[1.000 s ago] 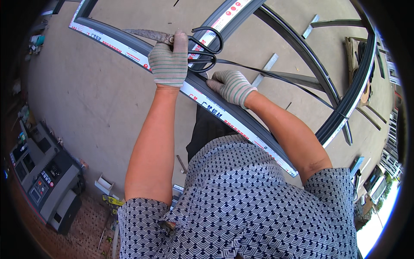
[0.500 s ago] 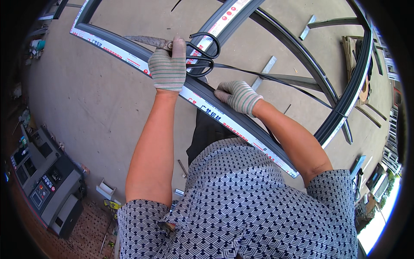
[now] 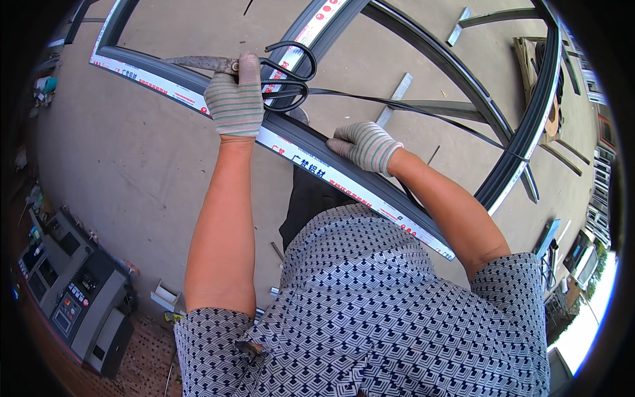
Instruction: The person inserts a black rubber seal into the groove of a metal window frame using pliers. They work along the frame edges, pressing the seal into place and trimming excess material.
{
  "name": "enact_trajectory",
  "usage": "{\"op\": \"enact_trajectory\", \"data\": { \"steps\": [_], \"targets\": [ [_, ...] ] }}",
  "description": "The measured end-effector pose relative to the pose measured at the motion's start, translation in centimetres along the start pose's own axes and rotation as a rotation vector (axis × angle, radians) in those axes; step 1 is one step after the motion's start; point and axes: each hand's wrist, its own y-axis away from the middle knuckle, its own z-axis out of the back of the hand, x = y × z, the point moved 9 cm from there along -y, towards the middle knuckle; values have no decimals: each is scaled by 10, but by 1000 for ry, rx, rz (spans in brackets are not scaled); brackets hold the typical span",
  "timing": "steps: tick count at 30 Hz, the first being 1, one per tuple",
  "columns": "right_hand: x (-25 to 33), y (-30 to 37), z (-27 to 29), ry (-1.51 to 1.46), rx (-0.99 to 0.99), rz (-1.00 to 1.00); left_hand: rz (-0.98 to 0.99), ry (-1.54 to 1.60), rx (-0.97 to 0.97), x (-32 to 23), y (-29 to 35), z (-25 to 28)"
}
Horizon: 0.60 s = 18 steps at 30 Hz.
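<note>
My left hand [image 3: 235,102], in a striped knit glove, is closed around a pair of scissors [image 3: 204,63]. Their worn blades point left, and the black loop handles stick out to the right. The hand sits over the near rail of a grey window frame [image 3: 357,175] with a white printed protective film, close to where a crossbar [image 3: 311,36] joins it. Farther right on the same rail, my gloved right hand [image 3: 367,147] has its fingers pressed together on a thin black rubber strip along the inner edge; the fingertips are partly hidden.
A long black strip [image 3: 423,112] trails right across the curved part of the frame. Metal bars on the floor [image 3: 397,99] lie beneath it. Wooden boards [image 3: 529,66] are stacked at the right. A grey machine with a control panel [image 3: 69,308] stands at the lower left.
The view has shifted slightly, so the frame and my left hand appear farther left. My right hand has slid a little along the rail to the right. The scissors remain in my left hand.
</note>
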Motion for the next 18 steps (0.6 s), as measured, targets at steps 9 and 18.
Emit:
{"op": "enact_trajectory", "data": {
  "steps": [9,18],
  "targets": [
    [-11,7,-7,14,57,-3,4,-3,-31,8,0,3],
    [-17,5,-19,13,41,-14,29,-35,-38,22,2,9]
  ]
}}
